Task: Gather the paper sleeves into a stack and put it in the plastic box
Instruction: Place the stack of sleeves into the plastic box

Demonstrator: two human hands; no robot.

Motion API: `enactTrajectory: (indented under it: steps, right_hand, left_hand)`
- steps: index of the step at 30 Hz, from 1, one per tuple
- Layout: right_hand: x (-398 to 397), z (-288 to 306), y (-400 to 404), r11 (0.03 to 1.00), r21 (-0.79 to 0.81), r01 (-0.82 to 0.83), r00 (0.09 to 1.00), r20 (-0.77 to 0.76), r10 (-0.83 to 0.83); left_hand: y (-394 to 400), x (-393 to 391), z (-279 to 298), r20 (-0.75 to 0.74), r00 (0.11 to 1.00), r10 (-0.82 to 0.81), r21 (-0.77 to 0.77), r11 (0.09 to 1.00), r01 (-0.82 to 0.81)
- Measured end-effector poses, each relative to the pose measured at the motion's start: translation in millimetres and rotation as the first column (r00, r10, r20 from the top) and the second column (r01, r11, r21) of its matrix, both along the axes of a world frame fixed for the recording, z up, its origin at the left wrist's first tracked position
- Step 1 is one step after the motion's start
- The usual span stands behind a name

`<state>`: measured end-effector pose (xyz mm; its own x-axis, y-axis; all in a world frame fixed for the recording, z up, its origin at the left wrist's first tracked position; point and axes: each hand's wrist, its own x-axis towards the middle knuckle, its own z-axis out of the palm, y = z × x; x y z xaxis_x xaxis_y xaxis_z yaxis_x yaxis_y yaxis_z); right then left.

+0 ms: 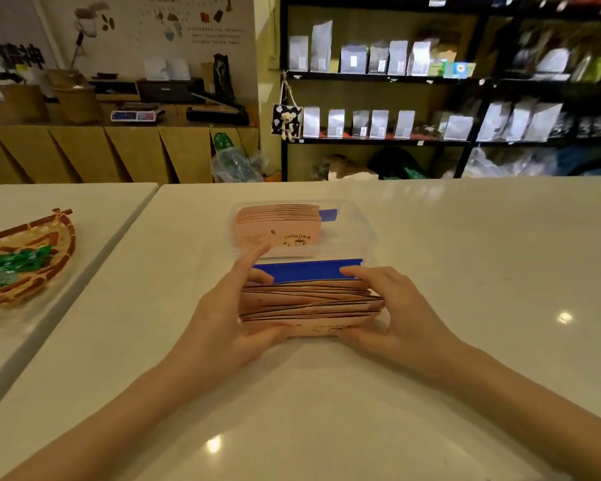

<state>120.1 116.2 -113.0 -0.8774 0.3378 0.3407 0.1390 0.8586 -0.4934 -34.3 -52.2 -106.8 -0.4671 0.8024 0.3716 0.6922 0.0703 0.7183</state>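
A loose stack of pink paper sleeves [309, 302] stands on edge on the white table, just in front of the plastic box. My left hand [222, 314] grips its left end and my right hand [389, 310] grips its right end. The clear plastic box [358, 223] with blue clips [306, 269] sits beyond my hands. Inside it, on the left side, another row of pink sleeves [278, 223] printed with a coffee cup stands on edge. My left index finger points up toward the box's near wall.
A woven basket [32, 269] with green-wrapped sweets lies on the neighbouring table at the left. A seam [94, 258] divides the two white tables. Black shelves with silver bags and a wooden counter stand behind.
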Motion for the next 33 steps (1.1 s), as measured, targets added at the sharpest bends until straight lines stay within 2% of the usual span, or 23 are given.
enactTrajectory:
  steps: [6, 9, 11, 13, 16, 19, 23, 28, 33]
  right_hand:
    - [-5, -4, 3, 0.999, 0.047, -0.027, 0.999, -0.041, 0.029]
    - [-5, -4, 5, 0.997, 0.043, -0.057, 0.998, -0.032, 0.058]
    - [-4, -2, 5, 0.996, -0.076, -0.045, 0.998, -0.041, 0.042]
    - [-3, -2, 5, 0.956, -0.294, -0.022, 0.998, -0.064, 0.003]
    - [-5, -7, 4, 0.793, -0.603, -0.085, 0.991, -0.135, 0.004]
    - [-7, -10, -4, 0.682, -0.718, -0.140, 0.989, -0.140, 0.055]
    - [-11, -11, -13, 0.642, -0.760, -0.101, 0.994, -0.096, 0.043]
    - [-14, -9, -16, 0.747, -0.665, -0.003, 1.000, -0.025, -0.018]
    - [-10, -3, -15, 0.796, -0.605, 0.018, 1.000, -0.007, -0.028]
  left_hand:
    - [-1, -10, -13, -0.075, 0.996, -0.044, -0.100, 0.994, 0.037]
    - [-3, -10, -13, -0.064, 0.998, -0.029, -0.101, 0.995, 0.022]
    - [-3, -10, -14, -0.014, 1.000, -0.004, -0.090, 0.996, 0.003]
    - [-3, -10, -14, 0.057, 0.998, 0.018, -0.073, 0.997, -0.014]
    - [-1, -9, -15, 0.220, 0.975, 0.000, -0.040, 0.999, 0.009]
    - [-1, -6, -18, 0.323, 0.946, -0.025, -0.032, 0.999, 0.038]
    - [1, 1, -16, 0.388, 0.920, -0.048, -0.021, 0.998, 0.061]
    - [0, 5, -14, 0.408, 0.910, -0.066, -0.036, 0.996, 0.088]
    - [-2, 5, -14, 0.357, 0.932, -0.066, -0.009, 0.997, 0.074]
